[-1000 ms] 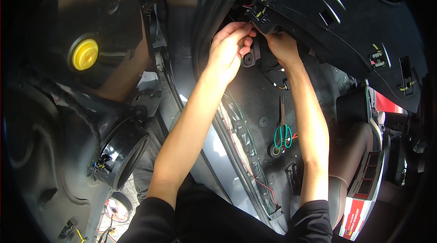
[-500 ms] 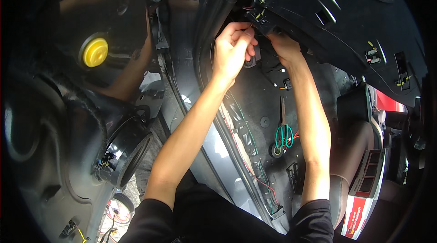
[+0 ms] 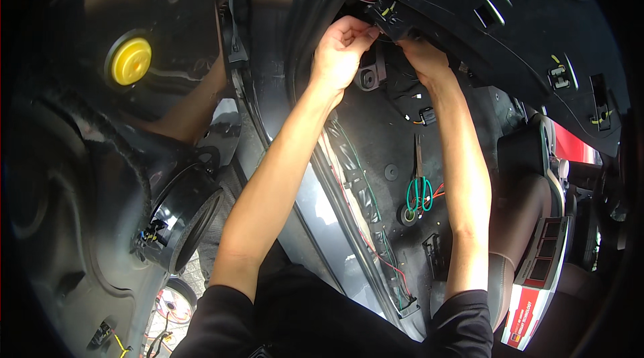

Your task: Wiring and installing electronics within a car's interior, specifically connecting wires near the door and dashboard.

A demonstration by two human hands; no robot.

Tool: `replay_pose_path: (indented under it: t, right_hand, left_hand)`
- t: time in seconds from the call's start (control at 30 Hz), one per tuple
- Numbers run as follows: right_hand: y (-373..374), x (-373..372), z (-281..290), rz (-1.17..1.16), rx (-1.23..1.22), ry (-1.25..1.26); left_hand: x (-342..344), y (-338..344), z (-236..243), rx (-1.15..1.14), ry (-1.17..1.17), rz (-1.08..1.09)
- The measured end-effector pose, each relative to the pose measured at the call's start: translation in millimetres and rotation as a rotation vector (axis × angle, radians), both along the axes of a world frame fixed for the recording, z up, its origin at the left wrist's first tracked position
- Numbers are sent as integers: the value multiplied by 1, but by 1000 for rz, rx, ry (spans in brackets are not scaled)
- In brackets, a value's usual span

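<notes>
Both my arms reach forward into the car's footwell, under a large black trim panel (image 3: 463,33) with metal clips. My left hand (image 3: 341,53) is closed in a pinch at the panel's lower edge, thumb and forefinger together. Whatever it pinches is too small and dark to make out. Just right of it, my right hand (image 3: 425,60) reaches up against the panel's underside. Its fingertips are hidden in shadow there. Below my left fingers shows a dark block with a round recess (image 3: 368,78). A black wire connector (image 3: 427,115) lies on the floor below my right hand.
Teal-handled scissors (image 3: 419,194) and a tape roll (image 3: 406,214) lie on the footwell floor. Wiring (image 3: 376,224) runs along the door sill. The open door (image 3: 100,143), with a yellow cap (image 3: 131,62), stands left. A brown seat (image 3: 523,214) and a red-and-white box (image 3: 537,284) are right.
My left hand has shifted slightly up and its fingers have gone from loosely curled to a pinch at the panel edge. My right hand stays under the panel. The view has shifted slightly.
</notes>
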State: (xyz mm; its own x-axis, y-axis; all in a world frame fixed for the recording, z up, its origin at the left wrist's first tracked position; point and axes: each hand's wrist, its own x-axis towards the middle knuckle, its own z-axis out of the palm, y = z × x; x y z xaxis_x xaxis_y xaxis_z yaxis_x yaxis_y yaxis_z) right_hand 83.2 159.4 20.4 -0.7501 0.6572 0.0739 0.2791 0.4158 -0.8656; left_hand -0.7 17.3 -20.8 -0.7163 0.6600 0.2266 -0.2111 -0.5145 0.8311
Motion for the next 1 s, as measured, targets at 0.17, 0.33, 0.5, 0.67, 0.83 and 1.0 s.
replay_pose_path:
  t: [0.17,0.33,0.5,0.67,0.83,1.0]
  right_hand:
    - [-14,-11,9,-23,-53,-24]
    - [-14,-12,15,52,19,-74]
    - [-33,1,22,3,192,-42]
    - [-25,-1,19,116,271,22]
    - [18,-8,-8,-4,373,-126]
    - [22,-9,-9,25,324,-98]
  left_hand:
    - [-8,5,-14,-103,883,761]
    - [-4,10,-17,-139,973,905]
    - [4,-7,-2,9,-334,-189]
    - [-17,-7,-11,286,-645,-711]
    - [-12,-1,-19,466,-707,-756]
    - [2,2,-13,399,-589,-481]
